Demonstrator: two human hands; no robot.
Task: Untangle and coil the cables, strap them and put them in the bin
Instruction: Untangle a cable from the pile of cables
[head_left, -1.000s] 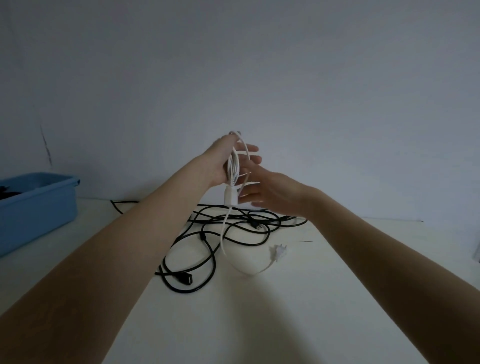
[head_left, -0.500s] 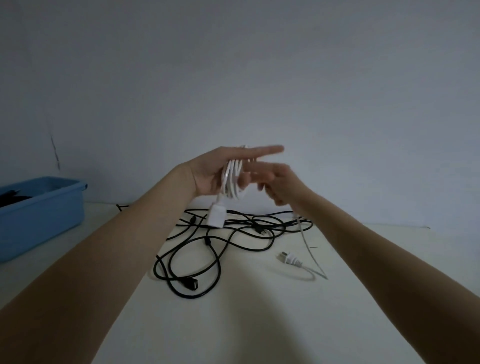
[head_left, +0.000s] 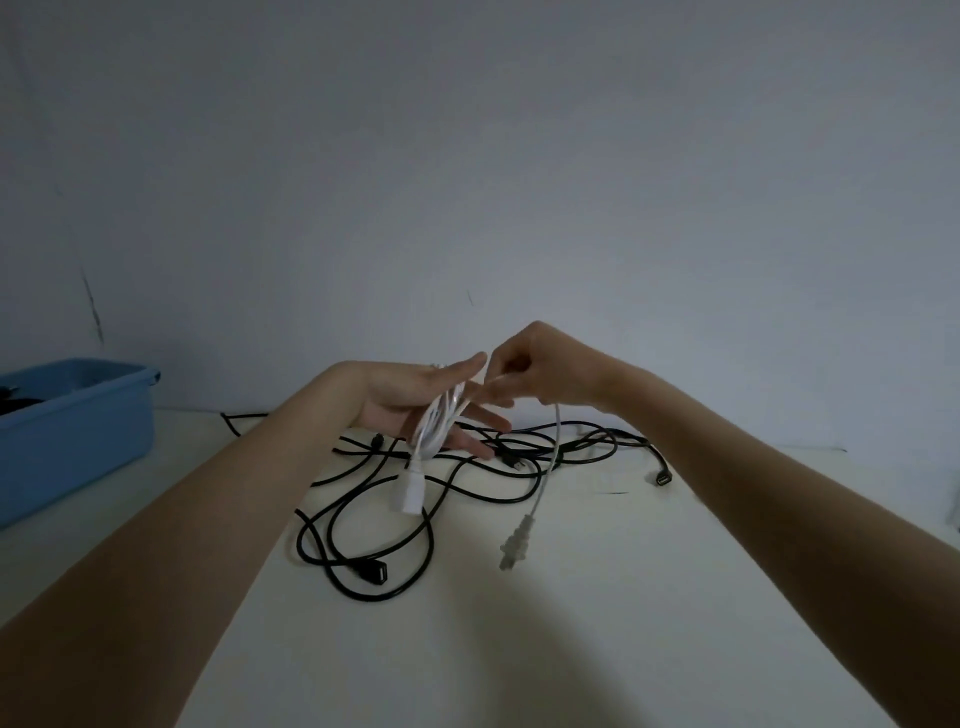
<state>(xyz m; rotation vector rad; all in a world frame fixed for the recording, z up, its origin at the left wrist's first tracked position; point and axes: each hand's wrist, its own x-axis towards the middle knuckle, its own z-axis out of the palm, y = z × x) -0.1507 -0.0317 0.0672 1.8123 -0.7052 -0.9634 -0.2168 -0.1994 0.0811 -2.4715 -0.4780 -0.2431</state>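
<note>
My left hand (head_left: 415, 402) is held palm up above the table with straight fingers, and several loops of a white cable (head_left: 439, 421) lie wound around it. One white connector (head_left: 408, 496) dangles below that hand. My right hand (head_left: 540, 371) pinches the cable's free length just right of the left fingertips. From there the strand hangs down to a white two-pin plug (head_left: 514, 545) near the tabletop. A tangle of black cables (head_left: 415, 499) lies on the table under both hands.
A blue bin (head_left: 67, 441) stands at the left edge of the white table (head_left: 571, 649), with dark items inside. A black connector (head_left: 662, 478) lies to the right of the tangle. A grey wall rises behind the table.
My right hand has risen and drawn the free strand up and right of the left fingertips. The white plug has lifted off its flat lie and now hangs lower front.
</note>
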